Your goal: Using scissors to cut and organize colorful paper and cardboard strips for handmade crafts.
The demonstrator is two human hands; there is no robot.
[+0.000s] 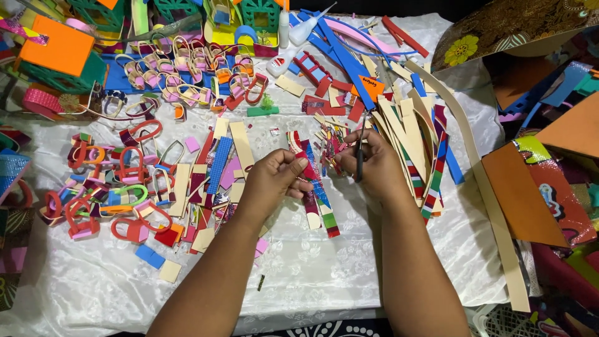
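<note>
Seen from the head camera, a long patterned strip [315, 187] in red, blue and green is held over a white cloth [312, 274] spread across the table. The strip is pinched near its upper end by the left hand [274, 181], thumb and fingers closed narrowly on it, while its lower end rests on the cloth. A pair of scissors [360, 153] is gripped in the right hand [374, 168], fingers wrapped round the dark handles; the blades are too hidden to tell whether they are parted. The strip is judged to be thin, light and bendy, likely craft foam or card, easily creased, so it is best taken between fingertips close to where it is worked. A heap of cream strips [405, 125] lies just right of the hands, small looped pieces [125, 187] are scattered to the left, and glue bottles [293, 31] stand at the far edge.
</note>
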